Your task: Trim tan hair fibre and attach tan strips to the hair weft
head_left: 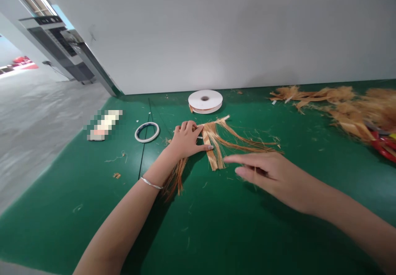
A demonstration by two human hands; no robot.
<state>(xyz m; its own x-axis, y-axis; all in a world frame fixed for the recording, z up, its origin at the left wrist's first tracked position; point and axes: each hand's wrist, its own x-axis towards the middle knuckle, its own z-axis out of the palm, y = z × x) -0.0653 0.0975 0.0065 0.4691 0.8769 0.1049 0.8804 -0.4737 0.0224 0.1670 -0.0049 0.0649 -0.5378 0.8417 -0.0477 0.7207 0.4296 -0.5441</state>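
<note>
A fringe of golden-orange frayed ribbon [213,159] lies on the green table, its strands fanning down and to the right from a narrow white strip [223,119] along its top. My left hand [187,139] rests on the left part of this fringe with fingers and thumb spread. Its thumb touches the flat ribbon piece, and more loose strands [177,178] hang out below the palm. My right hand [272,178], slightly blurred, hovers just right of the ribbon ends. Its index finger is stretched out and the thumb sits apart from it; the other fingers are partly hidden.
Behind the fringe stands a white ribbon spool [205,101]. A tape roll [147,132] lies to the left, beside a blurred-out phone-like object [105,125]. Frayed ribbon bundles [349,106] and red-handled scissors [383,145] are at right. A pale wall [216,31] borders the table's back.
</note>
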